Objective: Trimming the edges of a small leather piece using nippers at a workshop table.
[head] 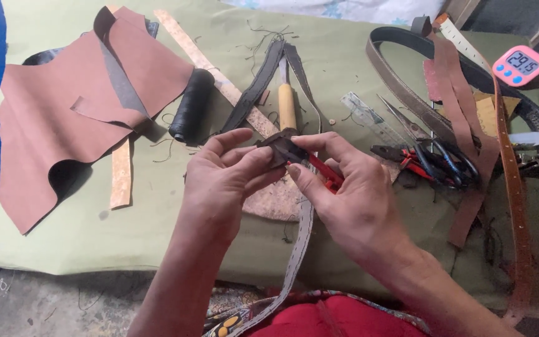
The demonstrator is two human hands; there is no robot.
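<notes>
Both hands worked the end of a long grey stitched leather strap (299, 246) above the green cloth-covered tabletop (82, 237): the left hand (223, 181) pinched its dark folded tip with thumb and fingers, and the right hand (350, 196) gripped a small red-handled tool (327, 173) against it. The step looked like trimming or stitching the tip, which would call for a steady pinch. The tool's working end and the fold itself were hidden behind the fingers.

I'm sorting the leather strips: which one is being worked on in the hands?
The dark grey stitched strap, pinched by both hands and trailing to the lap; the others lie untouched.

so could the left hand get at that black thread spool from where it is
Probably yes: the black thread spool lies in the open, up and left of the left hand, nothing between them, but that hand is pinching the dark strap.
</notes>
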